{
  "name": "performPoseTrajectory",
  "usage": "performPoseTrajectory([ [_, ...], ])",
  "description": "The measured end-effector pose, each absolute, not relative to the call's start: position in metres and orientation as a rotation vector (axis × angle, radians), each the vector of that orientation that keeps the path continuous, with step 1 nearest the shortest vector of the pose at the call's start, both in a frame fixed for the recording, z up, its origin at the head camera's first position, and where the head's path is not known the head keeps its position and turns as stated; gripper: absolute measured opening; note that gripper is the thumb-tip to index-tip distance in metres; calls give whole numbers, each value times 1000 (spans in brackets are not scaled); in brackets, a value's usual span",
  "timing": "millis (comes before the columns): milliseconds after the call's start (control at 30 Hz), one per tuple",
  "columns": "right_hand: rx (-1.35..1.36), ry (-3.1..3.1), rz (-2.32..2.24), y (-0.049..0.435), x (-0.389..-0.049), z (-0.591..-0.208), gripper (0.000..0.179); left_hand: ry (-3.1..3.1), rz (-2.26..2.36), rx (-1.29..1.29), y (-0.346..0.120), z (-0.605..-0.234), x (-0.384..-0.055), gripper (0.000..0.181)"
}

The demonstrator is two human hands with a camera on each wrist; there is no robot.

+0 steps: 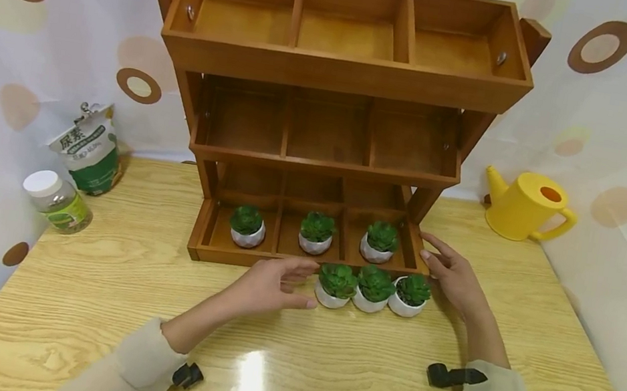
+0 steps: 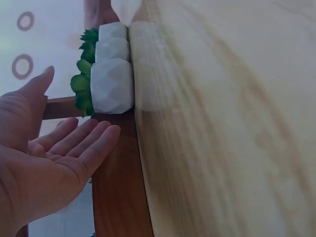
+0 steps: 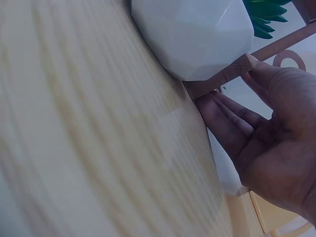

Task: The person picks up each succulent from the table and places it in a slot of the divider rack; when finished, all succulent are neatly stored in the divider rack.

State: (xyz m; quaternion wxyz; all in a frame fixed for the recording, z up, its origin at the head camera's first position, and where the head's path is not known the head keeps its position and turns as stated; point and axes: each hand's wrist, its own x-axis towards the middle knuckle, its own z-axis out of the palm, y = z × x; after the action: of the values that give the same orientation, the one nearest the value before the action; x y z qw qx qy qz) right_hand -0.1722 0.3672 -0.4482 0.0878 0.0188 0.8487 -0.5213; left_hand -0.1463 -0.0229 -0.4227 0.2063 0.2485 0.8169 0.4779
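Note:
Three small green succulents in white faceted pots stand in a row against the front of a wooden three-tier shelf [image 1: 343,75]: a left one [image 1: 332,298], a middle one [image 1: 368,302] and a right one [image 1: 405,307]. My left hand [image 1: 270,285] is held just left of this row, fingers loosely extended and nothing in them; the left wrist view shows its fingertips near the closest pot [image 2: 112,86]. My right hand [image 1: 455,277] touches the right end of the bottom tray, its thumb at the top corner of the end panel [image 3: 217,81] and fingers along the outer side.
Inside the bottom tray are three more potted succulents, left [image 1: 246,238], centre [image 1: 315,246] and right [image 1: 375,254]. A yellow watering can [image 1: 524,207] stands at the back right. On the left are a white-lidded jar [image 1: 59,205] and a green-and-white bag [image 1: 91,152].

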Motion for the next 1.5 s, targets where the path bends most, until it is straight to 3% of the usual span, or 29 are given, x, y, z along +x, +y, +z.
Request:
performPoseTrajectory([
  [1500, 63, 2547, -1484, 368, -173, -448, 61, 2274, 1072, 751, 16, -432, -164, 79],
])
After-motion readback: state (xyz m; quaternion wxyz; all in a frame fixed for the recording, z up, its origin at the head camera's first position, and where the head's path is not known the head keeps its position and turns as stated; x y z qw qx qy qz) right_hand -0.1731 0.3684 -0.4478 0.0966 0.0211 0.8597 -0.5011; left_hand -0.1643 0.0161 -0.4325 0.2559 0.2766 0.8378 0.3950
